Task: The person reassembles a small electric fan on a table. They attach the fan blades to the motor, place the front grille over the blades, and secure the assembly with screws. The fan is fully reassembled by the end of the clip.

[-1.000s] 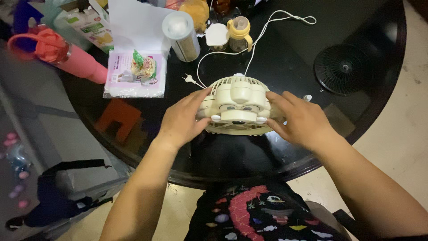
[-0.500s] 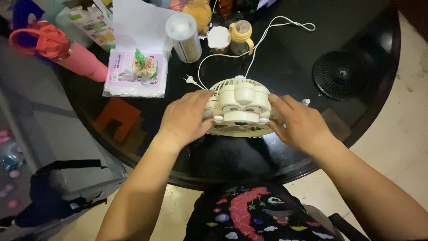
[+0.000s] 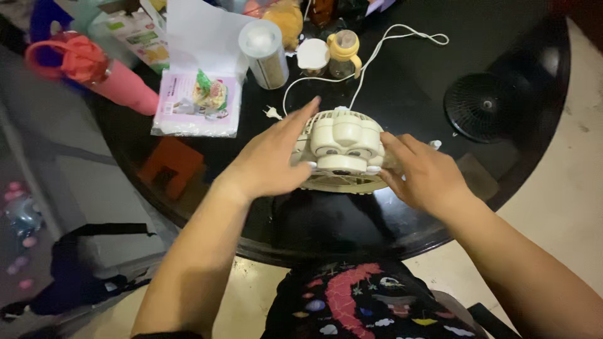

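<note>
Cream fan head (image 3: 342,150) lies grille-down near the round table's (image 3: 534,125) front edge. Left hand (image 3: 273,157) flat, fingers extended along its side; right hand (image 3: 424,176) curls against the opposite rim. Likely light, rigid, brittle plastic; grip the rim, not the cord (image 3: 370,53).

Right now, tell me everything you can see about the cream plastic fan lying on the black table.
The cream plastic fan lies grille-down on the round glossy black table, its bulging motor housing facing up with two oval recesses and small white pegs at its lower corners. A ribbed round grille rims it. A white cord runs from its top edge and loops across the table. The left hand rests flat, fingers straight, along its left side; the right hand grips its right edge.
</note>
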